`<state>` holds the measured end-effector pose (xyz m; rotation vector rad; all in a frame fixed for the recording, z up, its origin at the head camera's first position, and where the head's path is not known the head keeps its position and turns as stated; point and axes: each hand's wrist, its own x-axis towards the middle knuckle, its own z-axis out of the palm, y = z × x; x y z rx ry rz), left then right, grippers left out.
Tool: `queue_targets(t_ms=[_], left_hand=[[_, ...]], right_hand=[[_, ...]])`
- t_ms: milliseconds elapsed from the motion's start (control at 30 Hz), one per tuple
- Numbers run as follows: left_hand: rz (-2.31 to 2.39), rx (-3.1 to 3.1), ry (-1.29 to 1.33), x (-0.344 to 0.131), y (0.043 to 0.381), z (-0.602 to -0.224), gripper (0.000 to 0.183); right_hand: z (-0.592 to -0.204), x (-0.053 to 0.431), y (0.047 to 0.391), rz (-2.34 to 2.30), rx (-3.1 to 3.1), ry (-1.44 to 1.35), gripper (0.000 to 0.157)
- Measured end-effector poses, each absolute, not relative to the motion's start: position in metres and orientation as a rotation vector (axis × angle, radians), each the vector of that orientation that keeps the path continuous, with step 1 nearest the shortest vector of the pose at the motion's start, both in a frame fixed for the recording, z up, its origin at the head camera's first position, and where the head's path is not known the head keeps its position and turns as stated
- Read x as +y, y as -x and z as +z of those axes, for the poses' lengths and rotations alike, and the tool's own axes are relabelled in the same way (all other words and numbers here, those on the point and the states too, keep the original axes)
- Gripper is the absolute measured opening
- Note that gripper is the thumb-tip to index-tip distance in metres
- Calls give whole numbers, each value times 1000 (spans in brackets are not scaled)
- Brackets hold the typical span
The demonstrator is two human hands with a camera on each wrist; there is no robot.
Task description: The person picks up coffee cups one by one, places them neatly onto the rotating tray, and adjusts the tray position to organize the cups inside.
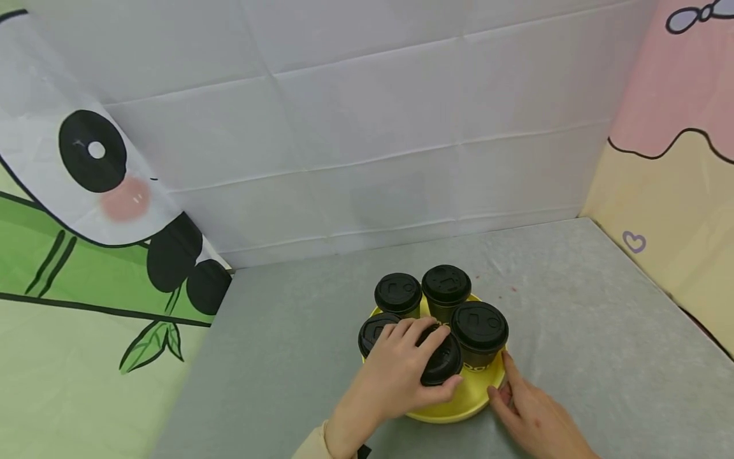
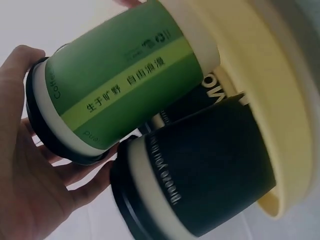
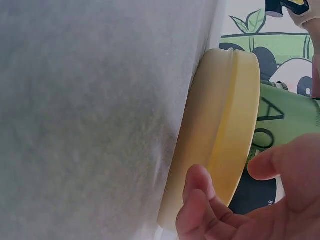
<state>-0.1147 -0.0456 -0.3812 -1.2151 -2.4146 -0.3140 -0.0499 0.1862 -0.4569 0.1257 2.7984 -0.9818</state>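
My left hand [image 1: 395, 366] grips a lidded paper coffee cup by its black lid [image 1: 443, 363] at the front of a round yellow tray [image 1: 453, 413]. The left wrist view shows this cup's green sleeve [image 2: 120, 75], with my fingers round the lid. Close beside it stands a dark-sleeved cup [image 2: 205, 170] with a black lid. My right hand [image 1: 536, 408] is at the tray's right side, its thumb and fingers spread against the outer edge. From the right wrist, the fingertips [image 3: 197, 182] lie at the yellow wall [image 3: 220, 125].
Other black-lidded cups crowd the tray: one at back left [image 1: 398, 292], one at back right [image 1: 446, 285], one at right [image 1: 479, 326] and one at left [image 1: 374, 331]. A grey cloth [image 1: 275, 344] covers the table. White sheeting [image 1: 367, 127] and printed panels stand around it.
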Motion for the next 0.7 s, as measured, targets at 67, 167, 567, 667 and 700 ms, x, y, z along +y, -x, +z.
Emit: queue_targets(t_ms=[67,167,567,667,700], left_hand=[[-283,-2408,1214,-44,115,-385,56],[-225,-2385,1211,-41,115,-390,56],[-151,-2356,1194,-37,117,-402,54],[-155,-2361,1193,-36,117,-404,54],[-155,-2361,1192,-36,117,-405,54]], right_hand=[[-457,186,50,-978,2798,-128,72],[-458,186,50,-975,2800,-127,73],[-460,185,51,-979,2807,-129,73],[-460,185,51,-971,2812,-132,73],[-461,185,51,-969,2815,-128,73]])
